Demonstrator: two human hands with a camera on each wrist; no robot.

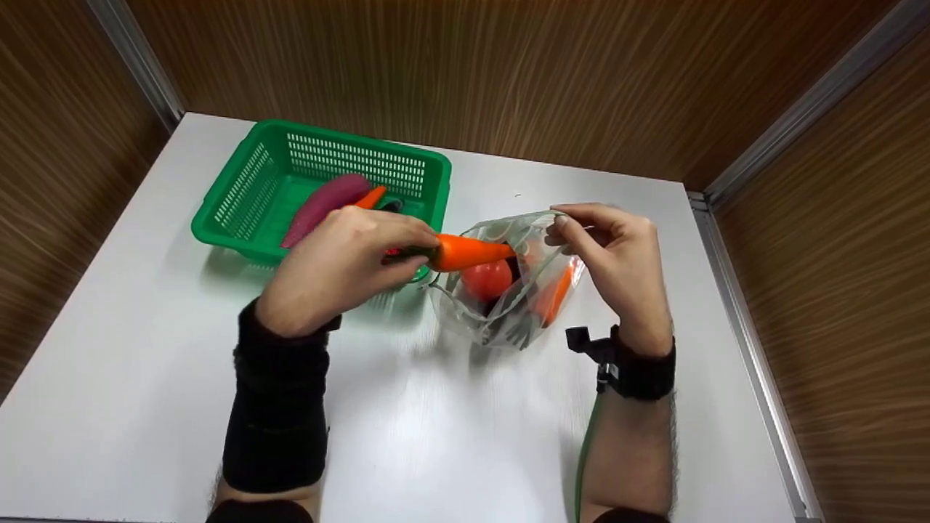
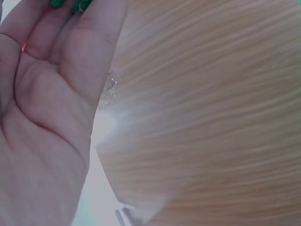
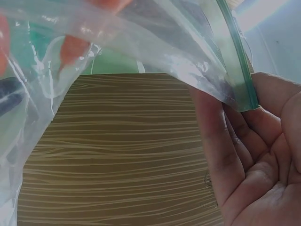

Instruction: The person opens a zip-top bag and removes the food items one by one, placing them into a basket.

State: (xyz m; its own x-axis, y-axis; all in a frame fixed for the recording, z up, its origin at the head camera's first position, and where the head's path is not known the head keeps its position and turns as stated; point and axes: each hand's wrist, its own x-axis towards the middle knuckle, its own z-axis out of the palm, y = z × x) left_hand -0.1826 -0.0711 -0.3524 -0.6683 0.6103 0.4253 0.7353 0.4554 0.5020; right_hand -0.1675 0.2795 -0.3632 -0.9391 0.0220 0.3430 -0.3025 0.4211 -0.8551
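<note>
My left hand (image 1: 349,261) pinches an orange carrot (image 1: 472,253) by its green top, and the carrot's tip points right over the mouth of a clear zip bag (image 1: 501,330). The bag's far-right rim is pinched between the thumb and fingers of my right hand (image 1: 614,250); the right wrist view shows the green zip edge (image 3: 237,70) between them. Inside the bag are a red tomato (image 1: 485,282), another orange carrot-like piece (image 1: 558,296) and some dark items that are hard to make out. The left wrist view shows mostly the palm (image 2: 47,108).
A green plastic basket (image 1: 251,247) stands at the back left, holding a purple sweet potato (image 1: 327,203), an orange carrot (image 1: 372,197) and a dark item partly hidden by my left hand. Wood-patterned panels (image 1: 436,73) enclose the white table (image 1: 407,436) at the back and sides.
</note>
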